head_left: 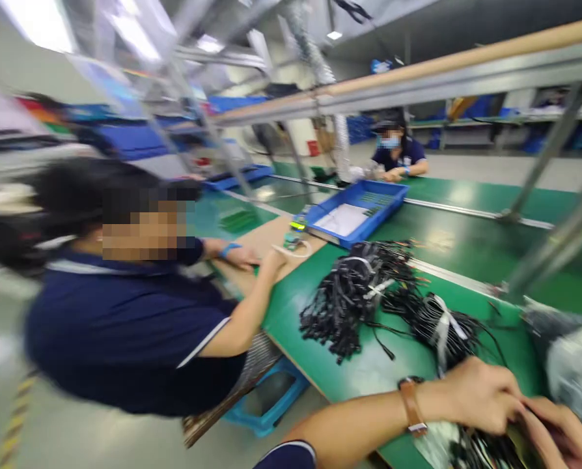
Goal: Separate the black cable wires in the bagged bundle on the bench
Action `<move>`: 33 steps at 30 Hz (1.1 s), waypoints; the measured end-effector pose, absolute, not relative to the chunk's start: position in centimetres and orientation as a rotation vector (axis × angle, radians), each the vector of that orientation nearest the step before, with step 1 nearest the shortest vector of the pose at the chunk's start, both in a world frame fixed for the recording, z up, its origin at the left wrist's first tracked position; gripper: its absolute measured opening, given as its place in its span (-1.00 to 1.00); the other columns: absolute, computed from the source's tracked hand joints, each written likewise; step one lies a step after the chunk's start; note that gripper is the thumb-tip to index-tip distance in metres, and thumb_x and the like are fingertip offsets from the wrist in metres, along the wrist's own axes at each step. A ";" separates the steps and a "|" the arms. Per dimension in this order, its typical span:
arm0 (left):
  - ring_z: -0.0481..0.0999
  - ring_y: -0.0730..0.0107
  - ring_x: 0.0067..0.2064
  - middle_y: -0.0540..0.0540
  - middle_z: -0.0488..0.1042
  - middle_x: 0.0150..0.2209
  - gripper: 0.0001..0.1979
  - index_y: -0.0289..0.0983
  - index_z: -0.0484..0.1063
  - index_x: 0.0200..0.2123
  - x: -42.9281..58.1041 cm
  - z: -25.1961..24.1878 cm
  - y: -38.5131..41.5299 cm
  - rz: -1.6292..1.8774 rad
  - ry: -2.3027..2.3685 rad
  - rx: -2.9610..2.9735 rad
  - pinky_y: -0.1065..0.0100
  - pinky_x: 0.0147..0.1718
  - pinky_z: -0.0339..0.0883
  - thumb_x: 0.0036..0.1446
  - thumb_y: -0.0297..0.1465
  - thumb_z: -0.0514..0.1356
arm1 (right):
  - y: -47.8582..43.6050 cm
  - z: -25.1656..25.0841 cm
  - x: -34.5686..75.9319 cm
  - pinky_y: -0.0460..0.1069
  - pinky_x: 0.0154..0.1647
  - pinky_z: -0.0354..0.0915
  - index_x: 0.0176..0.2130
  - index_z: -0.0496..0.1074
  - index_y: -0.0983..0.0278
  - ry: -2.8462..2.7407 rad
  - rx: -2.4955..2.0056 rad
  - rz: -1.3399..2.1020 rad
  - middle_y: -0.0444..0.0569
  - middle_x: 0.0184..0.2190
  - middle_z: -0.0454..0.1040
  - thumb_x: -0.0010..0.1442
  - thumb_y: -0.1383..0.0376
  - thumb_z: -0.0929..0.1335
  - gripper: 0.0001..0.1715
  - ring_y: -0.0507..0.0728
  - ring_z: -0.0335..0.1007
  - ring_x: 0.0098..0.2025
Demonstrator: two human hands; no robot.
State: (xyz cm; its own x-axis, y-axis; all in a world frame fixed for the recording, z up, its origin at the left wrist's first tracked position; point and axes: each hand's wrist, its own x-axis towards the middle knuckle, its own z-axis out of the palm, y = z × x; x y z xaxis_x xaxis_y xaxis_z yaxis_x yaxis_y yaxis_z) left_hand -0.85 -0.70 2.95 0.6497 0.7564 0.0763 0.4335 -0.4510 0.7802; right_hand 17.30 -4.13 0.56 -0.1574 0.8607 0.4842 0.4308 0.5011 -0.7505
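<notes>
Two bare hands are recorded at the lower right corner, brought together at the fingertips. The left hand (486,394), its wrist fitted with a brown-strapped watch (412,407), is curled inward; the right hand (564,433) is cut by the picture edge, its fingers bent to meet the left. Whether anything is pinched between them cannot be told, as the meeting point is largely covered by fingers. Directly beneath both hands, a tangle of black cables (481,449) is seen in part, with clear plastic film (435,443) placed beside it, under the left wrist.

Just beyond the left hand, one coiled black cable bundle (425,319), bound with a white tie, is laid on the green workbench (291,306). To its right, a clear plastic bag (577,371) is placed. Farther off, one larger bundle of black connector leads (337,303) is spread, also white-tied. Behind it is set one blue tray (381,217), in which a white sheet (342,220) and green boards (381,198) are held. On the left, a co-worker in navy (129,332) is seated; across the bench, a masked co-worker (398,156) is seen.
</notes>
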 end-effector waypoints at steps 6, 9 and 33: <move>0.54 0.35 -0.28 -0.08 0.57 -0.33 -0.90 -0.29 0.48 -0.25 -1.8 4.9 -0.1 0.825 0.828 1.989 0.42 -0.28 0.34 0.22 -0.47 0.15 | -6.4 1.8 17.3 -0.09 -0.30 0.50 -0.14 0.47 0.21 -1.640 -1.235 0.653 -0.01 -0.29 0.53 0.36 0.17 0.35 -0.82 0.10 0.53 -0.31; 0.45 0.42 -0.41 -0.01 0.49 -0.45 -0.90 -0.28 0.42 -0.37 -1.9 4.8 -0.2 0.840 0.843 1.972 0.43 -0.38 0.25 0.20 -0.50 0.16 | -5.9 2.2 16.7 -0.10 -0.33 0.48 -0.17 0.46 0.23 -1.618 -1.238 0.666 -0.02 -0.32 0.51 0.36 0.16 0.34 -0.80 0.08 0.50 -0.34; 0.47 0.39 -0.34 -0.04 0.51 -0.37 -0.92 -0.27 0.41 -0.29 -2.1 4.7 -0.4 0.788 0.784 2.022 0.42 -0.31 0.27 0.24 -0.51 0.13 | -6.1 3.1 16.3 -0.07 -0.33 0.43 -0.18 0.44 0.23 -1.666 -1.224 0.686 -0.05 -0.34 0.54 0.31 0.29 0.35 -0.93 0.09 0.50 -0.35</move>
State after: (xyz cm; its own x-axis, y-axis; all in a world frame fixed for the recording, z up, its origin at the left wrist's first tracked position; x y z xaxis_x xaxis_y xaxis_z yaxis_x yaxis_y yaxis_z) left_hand -2.15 -0.36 4.69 0.6120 0.7508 0.2487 0.2452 -0.4790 0.8429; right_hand 16.35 -6.14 3.15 -0.0751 0.9336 0.3504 0.4166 0.3486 -0.8396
